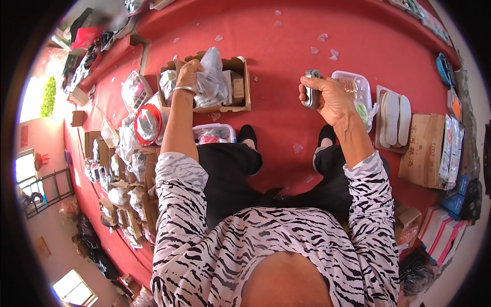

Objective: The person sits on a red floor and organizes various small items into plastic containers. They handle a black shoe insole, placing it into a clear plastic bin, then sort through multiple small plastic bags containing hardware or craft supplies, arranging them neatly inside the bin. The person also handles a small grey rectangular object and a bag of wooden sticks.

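My left hand (188, 75) is closed on the gathered top of a clear plastic bag (213, 82) with pale things in it. The bag hangs over an open cardboard box (247, 94), which holds small cartons and other wrapped items. Out to the right, my right hand (331, 98) is raised above the floor with its fingers wrapped round a small grey metallic object (311, 91); its exact kind cannot be made out. Just beyond that hand lies a white plastic tray (365, 84) with brownish thin items and a plastic bag in it.
Pale shoe insoles (391, 120) lie in a tray at the right, next to a brown carton (422, 148). Several filled boxes and bags crowd the left, near a red round container (148, 124). A white basket (231, 132) stands by my left foot. Plastic scraps dot the red floor (286, 61).
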`<state>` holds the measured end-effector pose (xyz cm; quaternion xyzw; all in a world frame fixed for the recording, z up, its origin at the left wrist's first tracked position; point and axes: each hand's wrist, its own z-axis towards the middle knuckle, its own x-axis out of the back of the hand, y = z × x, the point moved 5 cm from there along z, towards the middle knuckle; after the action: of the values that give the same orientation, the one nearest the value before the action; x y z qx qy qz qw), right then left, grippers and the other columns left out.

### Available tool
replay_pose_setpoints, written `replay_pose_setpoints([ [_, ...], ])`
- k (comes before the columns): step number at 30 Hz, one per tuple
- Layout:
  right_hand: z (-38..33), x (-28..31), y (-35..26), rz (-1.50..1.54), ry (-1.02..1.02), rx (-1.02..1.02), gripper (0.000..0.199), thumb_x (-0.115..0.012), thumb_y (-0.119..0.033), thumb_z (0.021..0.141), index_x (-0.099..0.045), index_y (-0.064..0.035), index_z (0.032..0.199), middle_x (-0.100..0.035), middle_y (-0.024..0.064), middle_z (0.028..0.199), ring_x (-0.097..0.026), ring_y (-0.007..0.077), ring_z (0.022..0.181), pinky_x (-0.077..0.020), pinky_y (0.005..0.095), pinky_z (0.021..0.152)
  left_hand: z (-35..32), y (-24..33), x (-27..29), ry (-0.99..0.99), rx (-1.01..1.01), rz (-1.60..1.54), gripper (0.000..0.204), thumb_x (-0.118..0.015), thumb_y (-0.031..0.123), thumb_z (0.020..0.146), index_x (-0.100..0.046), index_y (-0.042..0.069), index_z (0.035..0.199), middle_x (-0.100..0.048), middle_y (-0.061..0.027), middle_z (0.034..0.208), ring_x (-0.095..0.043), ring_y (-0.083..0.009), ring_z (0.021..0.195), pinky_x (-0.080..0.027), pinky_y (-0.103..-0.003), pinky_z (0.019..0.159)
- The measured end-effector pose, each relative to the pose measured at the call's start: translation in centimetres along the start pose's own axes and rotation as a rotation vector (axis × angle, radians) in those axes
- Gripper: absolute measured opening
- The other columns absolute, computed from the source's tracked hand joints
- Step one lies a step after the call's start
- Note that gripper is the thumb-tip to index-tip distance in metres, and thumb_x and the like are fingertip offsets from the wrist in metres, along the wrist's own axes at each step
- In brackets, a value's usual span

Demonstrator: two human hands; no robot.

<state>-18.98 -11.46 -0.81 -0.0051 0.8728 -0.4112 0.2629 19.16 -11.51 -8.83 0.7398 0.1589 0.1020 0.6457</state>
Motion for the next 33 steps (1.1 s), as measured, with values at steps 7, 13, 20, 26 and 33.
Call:
replay_pose_setpoints([
  [7, 1.1, 0.2, 0.4, 0.056, -0.038, -0.021, 0.01, -0.062, -0.012, 0.082, -0.058, -0.0042, 0.087, -0.062, 0.0062, 0.078, -0.062, 0.0168, 0.07, -0.0521, 0.0276, 0.065, 2.6, -4.8, -3.2, -0.019, -0.005, 0.569, 0.013, -0.062, 0.014, 0.065, -0.054, 0.005, 0.06, -0.049, -0.0017, 0.059, -0.044, -0.0117, 0.057, -0.036, -0.029, 0.054],
  [13, 1.6, 0.3, 0.2, 0.157, -0.017, -0.034, 0.018, -0.06, -0.011, 0.083, -0.056, -0.0019, 0.098, -0.062, 0.011, 0.087, -0.063, 0.024, 0.079, -0.0532, 0.0325, 0.071, 2.9, -9.8, -4.0, -0.012, -0.072, 1.062, 0.017, -0.064, 0.02, 0.059, -0.062, 0.006, 0.068, -0.062, -0.0153, 0.072, -0.061, -0.0278, 0.07, -0.048, -0.037, 0.065],
  [20, 0.8, -0.3, -0.2, 0.117, -0.02, -0.066, 0.013, -0.056, -0.008, 0.084, -0.056, 0.0011, 0.094, -0.06, 0.0113, 0.085, -0.062, 0.0219, 0.076, -0.053, 0.0309, 0.07, 2.8, -10.2, -5.7, 0.069, 0.111, 1.076, 0.013, -0.06, 0.013, 0.065, -0.066, 0.009, 0.076, -0.065, -0.0169, 0.085, -0.063, -0.033, 0.086, -0.05, -0.038, 0.077],
  [26, 0.8, -0.5, -0.2, 0.088, -0.012, -0.048, 0.012, -0.054, -0.008, 0.086, -0.056, 0.0001, 0.094, -0.06, 0.0112, 0.086, -0.062, 0.0217, 0.078, -0.0529, 0.0305, 0.071, 2.5, -10.6, -5.2, 0.121, 0.127, 1.163, 0.017, -0.058, 0.007, 0.071, -0.066, 0.006, 0.086, -0.064, -0.0177, 0.095, -0.06, -0.0356, 0.093, -0.05, -0.04, 0.08],
  [33, 1.0, -1.4, 0.7, 0.056, -0.05, -0.088, 0.014, -0.055, -0.01, 0.086, -0.056, -0.0001, 0.096, -0.061, 0.0113, 0.087, -0.062, 0.0227, 0.079, -0.0526, 0.0319, 0.071, 2.3, -15.5, -3.6, -0.123, 0.353, 1.396, 0.03, -0.055, 0.019, 0.078, -0.065, -0.002, 0.098, -0.062, -0.0219, 0.105, -0.058, -0.0322, 0.104, -0.048, -0.037, 0.086],
])
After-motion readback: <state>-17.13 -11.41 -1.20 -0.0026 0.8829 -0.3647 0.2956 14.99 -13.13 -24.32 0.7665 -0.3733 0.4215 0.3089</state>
